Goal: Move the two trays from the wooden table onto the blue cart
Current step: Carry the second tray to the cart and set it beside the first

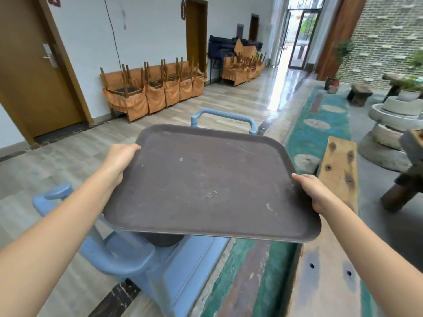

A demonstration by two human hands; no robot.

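Observation:
A large dark brown tray is held flat in the air, above the blue cart. My left hand grips its left edge and my right hand grips its right edge. Under the tray, a dark rounded shape rests on the cart's top; what it is cannot be told. The cart's far handle shows beyond the tray. The wooden table runs along the right side.
Stacked chairs with orange covers line the left wall. Stone millstones and potted plants stand at the right. A green painted strip runs along the floor beside the table. A brown door is at the left.

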